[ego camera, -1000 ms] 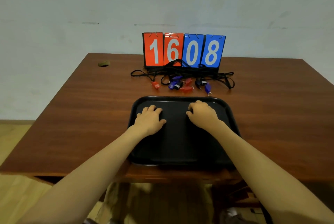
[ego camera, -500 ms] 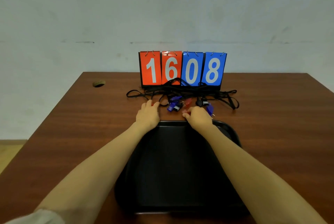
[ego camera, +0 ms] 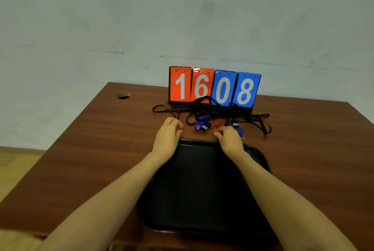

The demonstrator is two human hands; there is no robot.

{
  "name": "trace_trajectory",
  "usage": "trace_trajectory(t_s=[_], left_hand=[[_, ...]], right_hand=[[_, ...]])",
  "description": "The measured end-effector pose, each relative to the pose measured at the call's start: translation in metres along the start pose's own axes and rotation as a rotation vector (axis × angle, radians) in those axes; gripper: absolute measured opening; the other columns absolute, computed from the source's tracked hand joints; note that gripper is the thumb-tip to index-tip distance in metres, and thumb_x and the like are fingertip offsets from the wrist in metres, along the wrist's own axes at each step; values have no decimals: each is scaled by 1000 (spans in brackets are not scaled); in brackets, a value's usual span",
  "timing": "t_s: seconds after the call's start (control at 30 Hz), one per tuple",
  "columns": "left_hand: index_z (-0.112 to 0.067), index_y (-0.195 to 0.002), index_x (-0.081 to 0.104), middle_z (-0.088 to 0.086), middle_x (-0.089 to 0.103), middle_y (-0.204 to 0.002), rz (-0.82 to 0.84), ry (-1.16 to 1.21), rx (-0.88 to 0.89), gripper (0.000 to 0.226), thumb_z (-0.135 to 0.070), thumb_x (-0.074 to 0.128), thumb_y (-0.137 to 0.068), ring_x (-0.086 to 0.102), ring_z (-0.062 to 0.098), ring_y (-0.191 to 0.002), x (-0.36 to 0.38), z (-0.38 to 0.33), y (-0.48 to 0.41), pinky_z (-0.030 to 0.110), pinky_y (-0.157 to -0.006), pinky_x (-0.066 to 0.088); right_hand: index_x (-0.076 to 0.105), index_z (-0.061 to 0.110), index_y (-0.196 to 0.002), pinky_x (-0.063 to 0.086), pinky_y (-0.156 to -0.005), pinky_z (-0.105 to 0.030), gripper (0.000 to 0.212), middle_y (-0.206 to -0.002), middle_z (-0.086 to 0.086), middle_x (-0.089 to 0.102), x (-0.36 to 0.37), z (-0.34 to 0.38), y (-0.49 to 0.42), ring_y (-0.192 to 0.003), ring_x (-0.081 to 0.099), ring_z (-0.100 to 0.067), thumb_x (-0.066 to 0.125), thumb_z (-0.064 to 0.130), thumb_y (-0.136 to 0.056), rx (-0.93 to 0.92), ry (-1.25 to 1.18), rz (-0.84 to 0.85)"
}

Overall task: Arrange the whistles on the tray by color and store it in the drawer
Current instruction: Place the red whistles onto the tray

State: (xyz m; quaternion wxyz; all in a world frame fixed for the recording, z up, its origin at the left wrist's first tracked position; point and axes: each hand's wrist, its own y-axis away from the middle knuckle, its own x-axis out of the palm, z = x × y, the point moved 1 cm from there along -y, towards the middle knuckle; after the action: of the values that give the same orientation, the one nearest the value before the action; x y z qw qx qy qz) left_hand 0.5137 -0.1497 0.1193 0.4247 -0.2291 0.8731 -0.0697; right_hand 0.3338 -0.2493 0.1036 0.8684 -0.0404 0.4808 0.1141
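Several whistles on black lanyards (ego camera: 255, 117) lie in a heap on the wooden table (ego camera: 91, 149), just beyond the far rim of an empty black tray (ego camera: 202, 190). I see a blue whistle (ego camera: 200, 124), a red whistle (ego camera: 217, 122) and another blue whistle (ego camera: 240, 130) beside my right hand. My left hand (ego camera: 168, 133) is past the tray's far left corner, fingers curled over a red whistle that only peeks out. My right hand (ego camera: 229, 141) sits at the tray's far rim, fingertips pinching another red whistle.
A flip scoreboard (ego camera: 214, 88) reading 1608 stands behind the whistles against the wall. A round cable hole (ego camera: 123, 95) is at the table's far left corner. The lanyard loops trail out to the right of the heap.
Both hands left the tray's surface and reached forward to the whistle heap, then closed on red whistles. My view tilted up and moved closer to the table.
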Motion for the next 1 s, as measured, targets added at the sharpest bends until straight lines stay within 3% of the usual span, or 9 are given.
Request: trace_trajectory(t_s=[0.1,0.27,0.37,0.5,0.63,0.73,0.8,0.9,1.0], left_hand=[[-11,-101,60,-2,48,-110,46,82,-24,15,-14,64,-87,51,8,-93,-7,-2,24,19,-84,41],[-16,-98,55,-1,48,-101,82,143,-157,18,-26,66,-86,50,11,-89,-13,-1,55,21,-78,38],[-19,-99,55,-3,54,-104,125,-106,-125,23,-37,63,-86,50,15,-101,-13,3,64,27,-84,40],[-19,-112,53,1,61,-117,180,-320,-159,36,-42,61,-86,51,23,-113,-13,10,71,35,-96,37],[-22,-137,41,2,44,-138,223,-369,-60,55,-40,58,-89,36,23,-131,-14,15,79,37,-109,28],[-23,-143,37,-1,35,-149,276,-449,102,49,-28,48,-96,24,18,-142,-15,19,81,37,-117,16],[-21,-145,36,-2,32,-153,307,-477,119,45,-22,40,-100,18,17,-146,-17,22,82,38,-120,8],[-19,-144,36,0,33,-152,291,-531,130,43,-19,37,-101,19,17,-146,-20,23,79,36,-120,7],[-18,-142,39,2,38,-149,293,-576,132,42,-17,39,-100,25,18,-143,-22,25,76,36,-120,8]], right_hand=[[56,12,-127,42,-98,-34,34,-128,-7,54,-13,6,27,-124,44,-22,49,27,-98,-93,-98,-183],[58,16,-124,41,-97,-31,31,-118,-2,60,-25,18,73,-121,42,-17,53,27,-95,-198,-98,-278],[53,16,-129,40,-95,-26,35,-123,0,57,-27,19,95,-119,45,-13,51,28,-96,-209,-180,-190],[47,18,-130,44,-86,-22,35,-120,3,55,-27,19,116,-99,52,-6,51,26,-97,-218,-253,-119],[45,23,-130,47,-78,-23,34,-114,7,41,-26,17,124,-80,51,-4,50,17,-96,-210,-209,-62],[55,22,-115,52,-88,-32,21,-117,3,44,-23,16,124,-90,58,-10,55,24,-95,-155,-204,8],[58,20,-112,53,-92,-38,22,-118,2,49,-21,15,122,-99,60,-17,60,28,-92,-111,-210,38],[56,18,-116,48,-93,-29,27,-118,0,56,-20,12,119,-103,56,-14,62,23,-91,-38,-217,67],[50,19,-128,45,-86,-24,34,-123,-3,58,-20,10,119,-95,52,-10,55,21,-95,18,-228,132]])
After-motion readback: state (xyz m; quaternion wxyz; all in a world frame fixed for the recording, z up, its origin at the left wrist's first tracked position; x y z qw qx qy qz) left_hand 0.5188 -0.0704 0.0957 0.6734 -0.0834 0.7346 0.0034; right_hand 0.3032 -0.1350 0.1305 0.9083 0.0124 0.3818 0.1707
